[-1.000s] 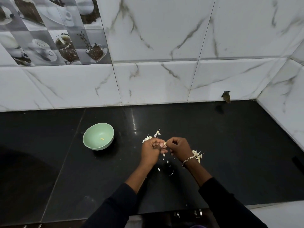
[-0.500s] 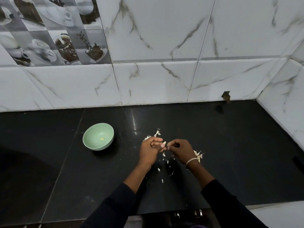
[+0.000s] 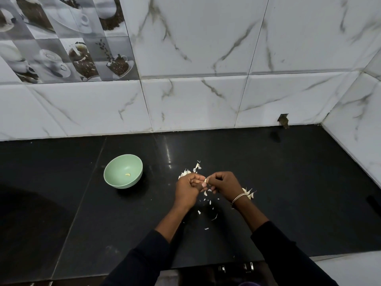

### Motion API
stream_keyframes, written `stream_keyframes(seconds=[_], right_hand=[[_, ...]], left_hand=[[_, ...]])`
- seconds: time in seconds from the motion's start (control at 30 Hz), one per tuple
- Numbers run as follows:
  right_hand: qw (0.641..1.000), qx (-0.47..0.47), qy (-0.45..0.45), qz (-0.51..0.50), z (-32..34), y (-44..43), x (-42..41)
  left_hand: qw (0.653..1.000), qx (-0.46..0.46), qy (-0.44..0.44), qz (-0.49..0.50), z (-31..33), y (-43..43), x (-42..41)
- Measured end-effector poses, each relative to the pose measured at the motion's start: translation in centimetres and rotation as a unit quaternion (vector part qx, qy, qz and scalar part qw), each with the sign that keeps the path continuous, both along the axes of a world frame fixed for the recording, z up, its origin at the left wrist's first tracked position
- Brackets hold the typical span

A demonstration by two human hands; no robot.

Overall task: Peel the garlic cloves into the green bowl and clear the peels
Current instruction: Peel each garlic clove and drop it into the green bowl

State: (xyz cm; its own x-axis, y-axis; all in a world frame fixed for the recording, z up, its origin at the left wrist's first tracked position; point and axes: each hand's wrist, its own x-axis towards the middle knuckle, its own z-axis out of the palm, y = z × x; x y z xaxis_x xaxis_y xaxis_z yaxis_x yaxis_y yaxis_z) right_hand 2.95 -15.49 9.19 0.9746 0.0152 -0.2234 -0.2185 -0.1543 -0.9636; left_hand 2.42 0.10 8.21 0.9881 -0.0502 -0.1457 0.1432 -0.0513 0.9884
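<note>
Peeling step: left hand [image 3: 188, 189] and right hand [image 3: 225, 185] both pinch a small pale garlic clove [image 3: 205, 180], above white papery peels [image 3: 208, 202]. Next, likely: strip the skin off, then carry it to the round pale-green bowl [image 3: 123, 184], left of both hands.

The scene is softly, rather dimly lit. A narrow glare streak is seen on the black counter [image 3: 288, 182] toward the far side, a broad shadow at its near left. The wall tiles [image 3: 206, 38] are bowed at the edges.
</note>
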Motion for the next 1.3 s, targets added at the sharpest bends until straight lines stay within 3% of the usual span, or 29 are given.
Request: stream_keyframes(seconds=[0.43,1.0,1.3], right_hand=[[0.999,-0.046,-0.021,-0.013,-0.1,0.2,0.1],[0.999,-0.012,-0.033,-0.029,0.6,0.7,-0.1],[0.999,-0.023,-0.03,-0.026,0.4,0.6,-0.5]], left_hand=[[0.999,-0.013,-0.026,-0.039,0.7,0.0,-0.3],[0.989,-0.148,0.024,-0.015,0.9,0.5,-0.5],[0.989,-0.144,0.026,0.017,1.0,0.5,-0.4]])
